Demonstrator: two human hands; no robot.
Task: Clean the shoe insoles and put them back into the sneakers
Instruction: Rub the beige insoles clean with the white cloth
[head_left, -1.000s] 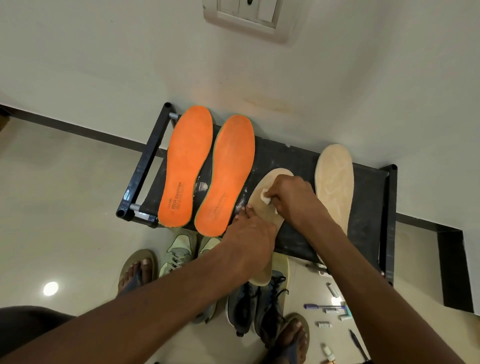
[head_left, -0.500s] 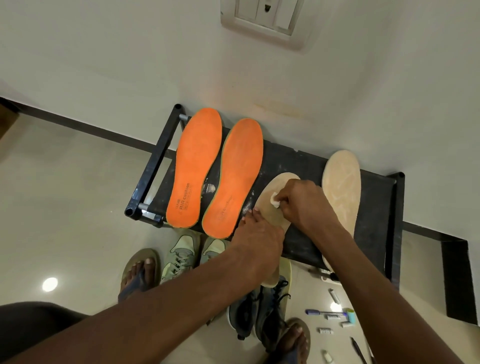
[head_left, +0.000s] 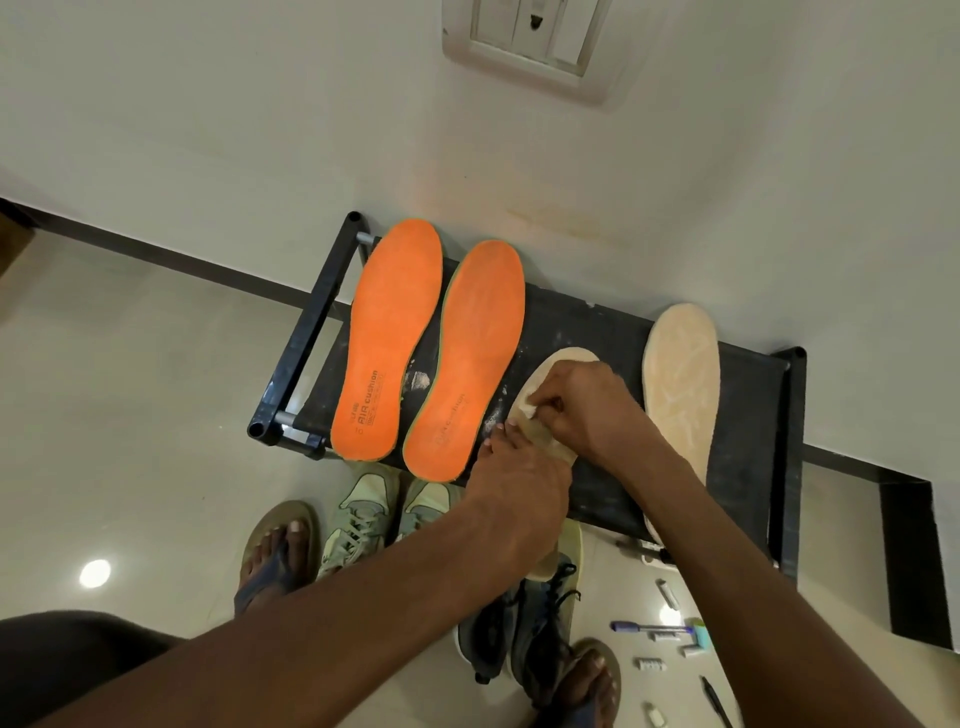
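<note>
Two orange insoles (head_left: 390, 338) (head_left: 470, 358) lie side by side on a black low rack (head_left: 748, 415). Right of them is a beige insole (head_left: 545, 374), mostly covered by my hands. My left hand (head_left: 519, 478) presses down on its near half. My right hand (head_left: 582, 405) pinches a small white wipe (head_left: 525, 410) against the insole's upper half. A second beige insole (head_left: 680, 384) lies further right. Pale green sneakers (head_left: 363, 514) and dark sneakers (head_left: 524, 618) stand on the floor under the rack's front edge.
The rack stands against a white wall with a switch plate (head_left: 535, 47) above. My feet in sandals (head_left: 275, 551) (head_left: 582, 680) are on the tiled floor. Pens and small white items (head_left: 654, 631) are scattered on the floor at lower right.
My right hand with the wipe has shifted slightly along the beige insole. The camera has tilted, sliding the scene a little right and down. The left hand stays pressed.
</note>
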